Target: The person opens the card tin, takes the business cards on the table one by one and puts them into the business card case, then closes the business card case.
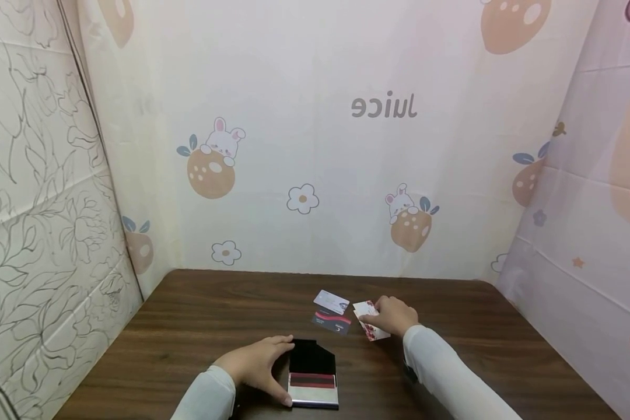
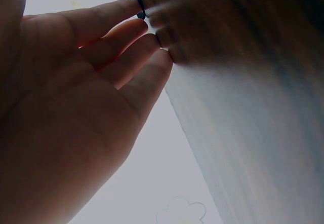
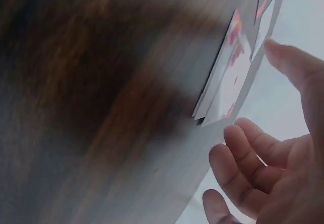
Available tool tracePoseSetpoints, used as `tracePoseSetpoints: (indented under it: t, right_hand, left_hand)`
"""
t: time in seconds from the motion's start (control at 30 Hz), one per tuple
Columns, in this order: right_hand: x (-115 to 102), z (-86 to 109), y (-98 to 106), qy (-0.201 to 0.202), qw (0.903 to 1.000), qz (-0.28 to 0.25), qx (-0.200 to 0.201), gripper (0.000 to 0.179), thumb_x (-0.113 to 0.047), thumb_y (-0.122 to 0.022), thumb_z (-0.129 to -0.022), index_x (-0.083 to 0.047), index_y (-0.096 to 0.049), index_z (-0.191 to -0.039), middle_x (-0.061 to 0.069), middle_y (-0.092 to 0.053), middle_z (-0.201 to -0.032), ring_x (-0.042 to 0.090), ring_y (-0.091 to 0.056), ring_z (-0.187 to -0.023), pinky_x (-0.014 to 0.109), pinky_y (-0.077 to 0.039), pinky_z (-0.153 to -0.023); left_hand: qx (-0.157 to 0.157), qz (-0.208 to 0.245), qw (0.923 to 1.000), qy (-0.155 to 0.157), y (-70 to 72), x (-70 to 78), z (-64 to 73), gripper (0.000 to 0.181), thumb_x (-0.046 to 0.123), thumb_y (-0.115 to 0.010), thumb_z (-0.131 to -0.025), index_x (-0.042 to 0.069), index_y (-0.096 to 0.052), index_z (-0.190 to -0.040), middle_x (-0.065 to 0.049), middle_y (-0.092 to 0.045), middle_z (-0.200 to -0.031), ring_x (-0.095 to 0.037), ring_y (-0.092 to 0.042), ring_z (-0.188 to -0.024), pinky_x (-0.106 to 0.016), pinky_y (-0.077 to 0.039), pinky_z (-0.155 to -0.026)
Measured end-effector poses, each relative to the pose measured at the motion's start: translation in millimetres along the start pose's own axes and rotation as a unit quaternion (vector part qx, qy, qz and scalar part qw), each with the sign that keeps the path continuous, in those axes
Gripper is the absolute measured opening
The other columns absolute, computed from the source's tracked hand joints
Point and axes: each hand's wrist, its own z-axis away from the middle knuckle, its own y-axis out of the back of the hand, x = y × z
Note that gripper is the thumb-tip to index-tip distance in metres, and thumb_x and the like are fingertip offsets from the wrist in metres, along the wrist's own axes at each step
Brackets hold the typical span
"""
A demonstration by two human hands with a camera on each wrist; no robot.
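A card holder [image 1: 313,396] lies on the table with its black flap [image 1: 312,357] folded back. A dark red edge with a black stripe shows above its silver front. My left hand [image 1: 259,364] rests along its left side, fingertips at the flap and thumb at the near corner. The left wrist view shows these fingers straight, beside a dark edge of the holder. Over floral white cards [image 1: 374,331], slightly fanned, is my right hand [image 1: 394,316]. In the right wrist view, its thumb and loosely bent fingers stand apart from the cards [image 3: 234,84].
Left of the floral cards lie a pale card [image 1: 332,301] and a dark card with a red wave [image 1: 332,322]. The brown wooden table [image 1: 215,303] meets printed cloth walls [image 1: 273,146] at the back and sides.
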Motion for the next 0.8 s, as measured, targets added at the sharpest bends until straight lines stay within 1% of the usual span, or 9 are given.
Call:
tracePoseSetpoints:
  t: [0.17,0.3,0.4,0.5,0.63,0.8]
  right_hand:
    - [3.3,-2.5,-0.4,-0.025,0.9991,-0.016,-0.030,0.064,-0.059,-0.076,-0.080,-0.001,-0.070,-0.107,0.005,-0.064,-0.086,0.021,-0.054,-0.074,0.040,-0.045,-0.065]
    - [5.6,-5.1,-2.5,-0.043,0.9984,-0.015,-0.034,0.064,-0.060,-0.075,-0.080,-0.002,-0.072,-0.107,0.006,-0.066,-0.089,0.022,-0.055,-0.074,0.041,-0.045,-0.065]
    - [7.1,-5.9,-3.3,-0.049,0.9981,-0.015,-0.033,0.065,-0.061,-0.075,-0.080,-0.002,-0.072,-0.107,0.006,-0.066,-0.087,0.022,-0.055,-0.073,0.040,-0.045,-0.065]
    - [8.4,-6.7,-4.9,-0.058,0.9976,-0.022,-0.031,0.062,-0.062,-0.076,-0.079,-0.003,-0.073,-0.098,0.005,-0.063,-0.079,0.022,-0.054,-0.071,0.039,-0.043,-0.063]
    - [8.0,-6.5,-5.9,-0.060,0.9975,-0.024,-0.029,0.055,-0.061,-0.077,-0.078,-0.007,-0.072,-0.085,0.002,-0.058,-0.071,0.021,-0.053,-0.068,0.037,-0.040,-0.061]
    - [7.1,-5.2,-4.4,-0.055,0.9975,-0.032,-0.030,0.046,-0.055,-0.078,-0.080,-0.009,-0.071,-0.081,0.001,-0.057,-0.072,0.021,-0.052,-0.070,0.040,-0.040,-0.065]
  left_hand:
    - [0.002,0.000,1.0000,0.000,0.1,0.4,0.1,0.100,0.053,-0.087,-0.071,0.003,-0.047,-0.148,-0.009,-0.035,-0.159,-0.031,-0.032,-0.145,-0.049,-0.033,-0.114]
    - [0.000,0.000,1.0000,0.001,0.1,0.6,0.5,0.100,0.053,-0.087,-0.071,0.003,-0.047,-0.148,-0.009,-0.035,-0.159,-0.031,-0.032,-0.145,-0.049,-0.033,-0.114]
    - [0.000,0.000,1.0000,0.001,0.0,0.8,0.4,0.100,0.053,-0.087,-0.071,0.003,-0.046,-0.148,-0.009,-0.035,-0.159,-0.031,-0.031,-0.145,-0.049,-0.033,-0.114]
    - [0.000,-0.001,1.0000,0.001,-0.1,1.0,0.2,0.100,0.053,-0.087,-0.071,0.003,-0.047,-0.148,-0.009,-0.035,-0.159,-0.031,-0.032,-0.145,-0.049,-0.033,-0.114]
    - [0.000,-0.002,1.0000,0.002,-0.7,1.1,0.0,0.100,0.054,-0.087,-0.071,0.004,-0.047,-0.148,-0.009,-0.035,-0.159,-0.031,-0.032,-0.145,-0.049,-0.033,-0.114]
    - [0.001,-0.003,1.0000,0.002,-1.7,0.1,-0.6,0.100,0.054,-0.087,-0.071,0.004,-0.047,-0.148,-0.009,-0.035,-0.159,-0.031,-0.032,-0.145,-0.049,-0.033,-0.114]
